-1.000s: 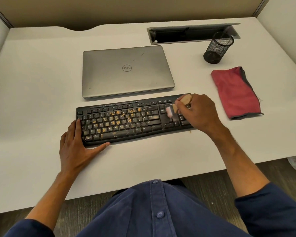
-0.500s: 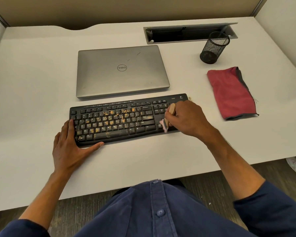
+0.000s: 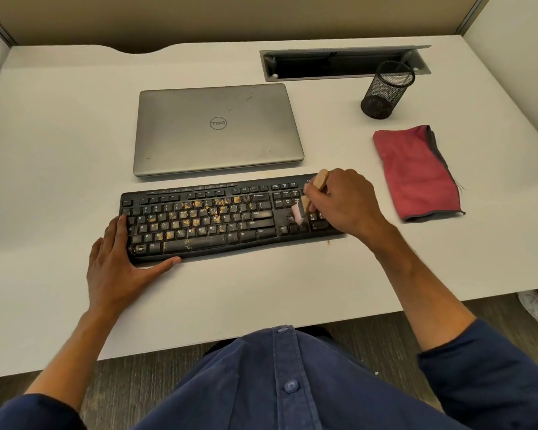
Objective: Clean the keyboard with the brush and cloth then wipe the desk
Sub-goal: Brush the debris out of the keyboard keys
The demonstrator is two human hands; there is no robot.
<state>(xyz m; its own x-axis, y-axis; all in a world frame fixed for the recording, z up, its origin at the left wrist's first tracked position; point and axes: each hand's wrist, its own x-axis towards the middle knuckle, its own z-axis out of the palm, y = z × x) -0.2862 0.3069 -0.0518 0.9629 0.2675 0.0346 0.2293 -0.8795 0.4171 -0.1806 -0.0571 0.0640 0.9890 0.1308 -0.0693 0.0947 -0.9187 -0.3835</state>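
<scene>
The scene is lit evenly and fairly brightly from overhead, and no hard glare is seen on the matte white desk top [image 3: 59, 169]. A soft, broad sheen is spread across the closed silver laptop lid [image 3: 218, 128] behind the black crumb-strewn keyboard [image 3: 224, 218]. Only faint, diffuse shadows are cast: a thin dark band along the keyboard's near edge, and a soft one beside the black wire-mesh pen cup [image 3: 385, 91] far right of the laptop. Straight desk edges are bowed by wide-angle distortion towards the frame borders. Slight softness is noticed on the pale brush bristles [image 3: 297, 214], while the key legends are rendered small and partly illegible.
</scene>
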